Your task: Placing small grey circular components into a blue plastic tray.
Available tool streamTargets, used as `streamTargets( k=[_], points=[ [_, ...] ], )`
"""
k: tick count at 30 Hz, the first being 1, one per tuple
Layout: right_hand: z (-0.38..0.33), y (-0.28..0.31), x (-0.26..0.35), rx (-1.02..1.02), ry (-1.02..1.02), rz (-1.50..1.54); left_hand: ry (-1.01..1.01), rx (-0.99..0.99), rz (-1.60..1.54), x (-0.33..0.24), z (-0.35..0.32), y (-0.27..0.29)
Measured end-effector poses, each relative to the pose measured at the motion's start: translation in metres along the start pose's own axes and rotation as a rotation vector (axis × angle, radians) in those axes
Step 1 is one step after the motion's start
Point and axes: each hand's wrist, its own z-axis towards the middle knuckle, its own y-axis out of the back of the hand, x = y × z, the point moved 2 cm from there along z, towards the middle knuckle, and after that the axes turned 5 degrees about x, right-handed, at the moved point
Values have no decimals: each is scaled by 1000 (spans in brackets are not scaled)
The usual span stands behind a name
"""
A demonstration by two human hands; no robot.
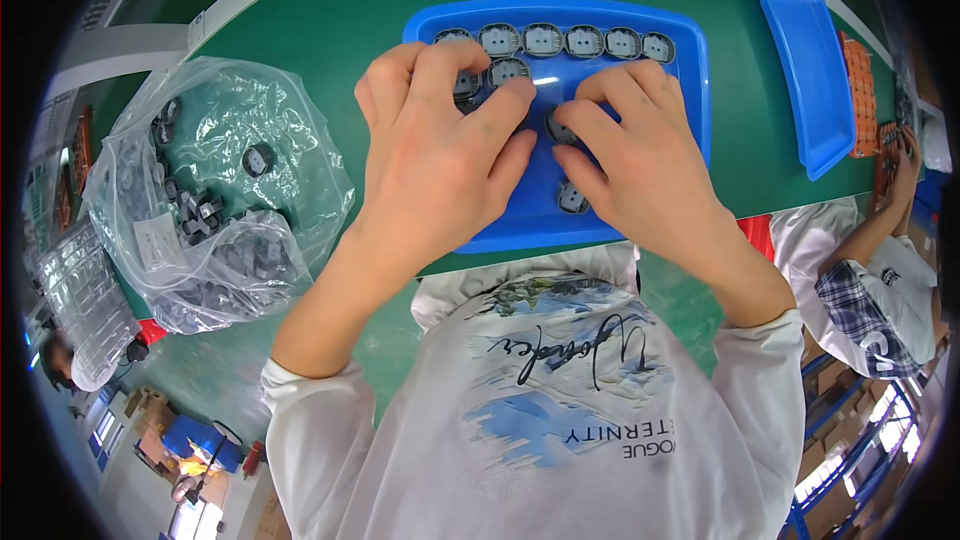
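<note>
A blue tray [630, 230] holds small grey oval plastic housings with dark rims. Several of them, one being this housing [543, 40], stand in a row along its far side. My left hand [435, 135] is over the tray's left part, fingers bent and apart. Its fingertips are at a second-row housing [508, 70] and partly cover the housing [466, 86] beside it. Between the thumb and fingers of my right hand [640, 135] is a grey housing [560, 126], partly hidden. Another housing [572, 198] lies below my right thumb, near the tray's front.
On the left of the green table [370, 0] sits a clear plastic bag [290, 130] with many grey housings. An empty-looking blue tray [812, 80] and an orange grid-like tray [860, 90] are at the right. A person [850, 250] in white works there.
</note>
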Motion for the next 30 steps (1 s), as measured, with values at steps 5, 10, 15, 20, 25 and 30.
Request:
streamTargets(
  k=[5, 10, 15, 20, 25, 30],
  points=[
    [-7, 0, -4, -3, 81, 28, -19, 12, 21, 3, 3, -2],
    [-11, 7, -3, -24, 74, 41, -46, 70, 88, 1, 10, -2],
    [-13, 4, -3, -21, 84, 83, -31, 91, 77, 7, 6, 1],
    [-13, 4, 1, -15, 165, 118, -2, 111, 20, 9, 2, 9],
    [-6, -1, 11, 23, 278, 179, -15, 92, 37, 12, -2, 3],
    [-10, 0, 15, 95, 188, 203, -2, 62, -19, 12, -5, 9]
  ],
)
